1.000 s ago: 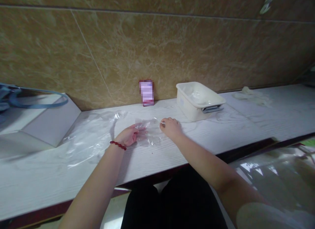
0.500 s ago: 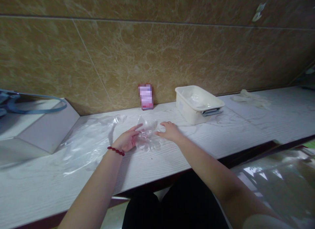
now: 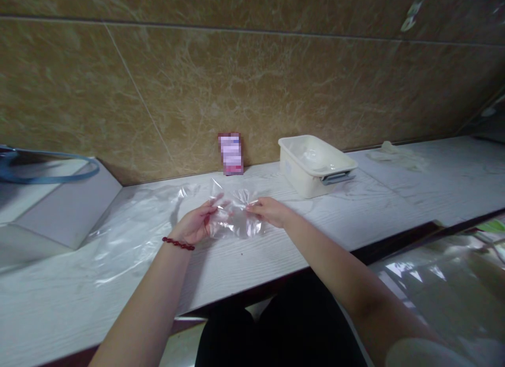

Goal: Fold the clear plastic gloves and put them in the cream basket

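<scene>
Between my two hands is a small, crinkled clear plastic bag (image 3: 239, 220), raised a little over the white wood-grain counter. My left hand (image 3: 197, 222), with a red bead bracelet at the wrist, grips its left side; some of the fingers show through the film. On the opposite side, my right hand (image 3: 270, 210) pinches the bag between thumb and fingers. A larger sheet of clear plastic (image 3: 130, 230) lies flat on the counter to the left of my left hand.
A cream plastic tub (image 3: 302, 175) with a grey clasp stands at the back right, clear plastic inside. Behind it to the right lies a crumpled pale glove-like piece (image 3: 396, 154). A blurred phone-like object (image 3: 232, 154) leans on the tiled wall. A white box (image 3: 67, 204) sits far left.
My right hand has closed on the right side of the clear bag, which is now stretched wider between both hands. The view has shifted slightly.
</scene>
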The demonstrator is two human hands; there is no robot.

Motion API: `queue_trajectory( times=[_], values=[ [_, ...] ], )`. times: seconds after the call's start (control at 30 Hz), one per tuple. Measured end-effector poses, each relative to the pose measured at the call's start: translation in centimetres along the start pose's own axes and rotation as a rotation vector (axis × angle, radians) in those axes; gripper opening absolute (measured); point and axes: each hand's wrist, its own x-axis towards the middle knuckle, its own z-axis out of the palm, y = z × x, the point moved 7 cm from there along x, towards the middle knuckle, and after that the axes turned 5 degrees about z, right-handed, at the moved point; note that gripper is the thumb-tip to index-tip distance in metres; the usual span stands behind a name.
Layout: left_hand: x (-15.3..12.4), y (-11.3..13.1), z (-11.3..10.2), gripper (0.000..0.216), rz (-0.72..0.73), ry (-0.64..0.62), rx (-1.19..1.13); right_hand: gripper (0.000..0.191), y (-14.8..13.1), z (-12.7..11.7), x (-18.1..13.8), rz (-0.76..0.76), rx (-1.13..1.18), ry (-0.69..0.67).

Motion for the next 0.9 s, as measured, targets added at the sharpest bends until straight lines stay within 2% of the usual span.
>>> queue_trajectory(
  times=[0.13, 0.27, 0.47, 0.6, 0.73, 0.9],
  values=[
    [0.0, -0.1, 0.0, 0.044, -0.01, 0.0, 0.004, 0.013, 0.4, 0.5, -0.3, 0.115, 0.122, -0.019],
    [0.1, -0.4, -0.1, 0.042, -0.043, -0.004, -0.007, 0.01, 0.5, 0.1, -0.1, 0.119, 0.122, 0.018],
    [0.4, -0.9, -0.8, 0.04, -0.086, 0.058, 0.013, 0.013, 0.5, 0.2, -0.2, 0.139, 0.138, -0.001],
    [0.7, -0.7, -1.2, 0.039, -0.014, 0.064, 0.031, 0.019, 0.0, 0.4, -0.6, 0.121, 0.164, -0.015],
    [0.8, -0.3, -1.4, 0.027, 0.056, 0.107, 0.056, 0.02, -0.3, 0.3, -0.4, 0.066, 0.247, -0.039],
    [0.5, 0.0, -1.0, 0.016, 0.075, 0.129, 0.079, 0.015, 0.1, -0.3, 0.2, 0.051, 0.264, 0.028]
  ],
)
